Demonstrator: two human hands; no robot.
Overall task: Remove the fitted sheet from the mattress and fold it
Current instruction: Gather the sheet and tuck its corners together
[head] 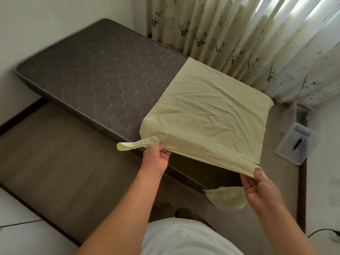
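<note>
A pale yellow fitted sheet (206, 111) covers only the near end of a dark grey mattress (103, 78). Both hands lift its near edge off the mattress side — the left hand (156, 157) grips bunched fabric, the right hand (257, 184) pinches the corner.

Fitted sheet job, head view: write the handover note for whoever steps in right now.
Left hand grips the pale yellow fitted sheet along its near edge; right hand pinches that edge further right, lifted off the mattress.
Done: most of the grey mattress is bare; the sheet covers only the end nearest the curtain.
Left: pull the sheet off the corners at that end, then fold it.
</note>
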